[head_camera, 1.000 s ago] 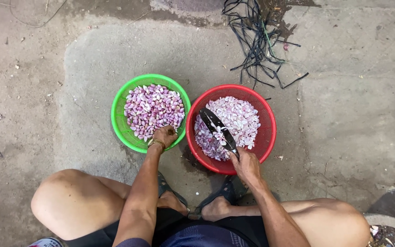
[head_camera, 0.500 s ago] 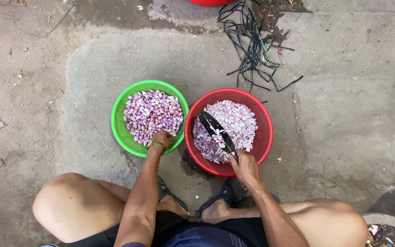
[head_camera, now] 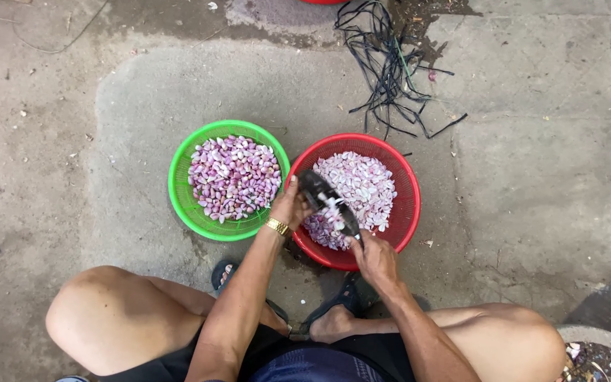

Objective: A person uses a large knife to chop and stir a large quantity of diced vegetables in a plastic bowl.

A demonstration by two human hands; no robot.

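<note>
My right hand (head_camera: 373, 258) grips the handle of a dark-bladed knife (head_camera: 325, 200), held slanting over the red basket (head_camera: 409, 212), which is full of pale pink cut pieces (head_camera: 362, 182). White bits stick to the blade. My left hand (head_camera: 291, 207), with a gold bracelet on the wrist, is curled at the blade's far end by the red basket's left rim. Whatever its fingers hold is hidden. Just to the left stands a green basket (head_camera: 177, 191) of purple shallot cloves (head_camera: 235, 177), touching the red one.
I squat on a rough concrete floor with my bare knees (head_camera: 100, 311) spread and sandalled feet (head_camera: 334, 318) just under the baskets. A tangle of black straps (head_camera: 390, 64) lies beyond the red basket. Another container's edge (head_camera: 595, 346) shows at the bottom right.
My left hand has left the green basket's near rim and moved right to the knife's tip over the red basket. The knife has stayed roughly in place.
</note>
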